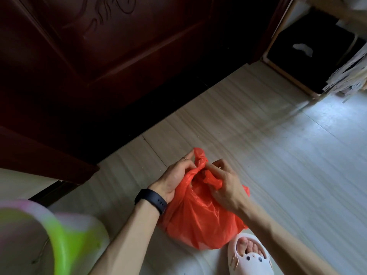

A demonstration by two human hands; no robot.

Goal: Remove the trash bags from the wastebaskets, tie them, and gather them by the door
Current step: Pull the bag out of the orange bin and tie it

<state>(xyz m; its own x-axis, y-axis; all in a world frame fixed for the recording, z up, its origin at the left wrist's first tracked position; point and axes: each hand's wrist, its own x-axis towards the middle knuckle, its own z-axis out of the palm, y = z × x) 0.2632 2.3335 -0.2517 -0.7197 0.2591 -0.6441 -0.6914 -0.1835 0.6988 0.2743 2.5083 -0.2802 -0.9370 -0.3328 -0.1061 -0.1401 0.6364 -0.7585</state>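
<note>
1. The red trash bag (pixel 198 219) sits on the pale floor (pixel 278 155), directly under both hands, its gathered top pulled up between them.
2. The left hand (pixel 176 175) curls its fingers round one twisted handle of the bag; a black wristband (pixel 151 201) sits behind it.
3. The right hand (pixel 228 183) pinches the other handle, fingers bent.
4. Beyond the hands stands a dark wooden door (pixel 99 56).
5. Below the right forearm is a white slipper (pixel 250 257), touching the bag.
</note>
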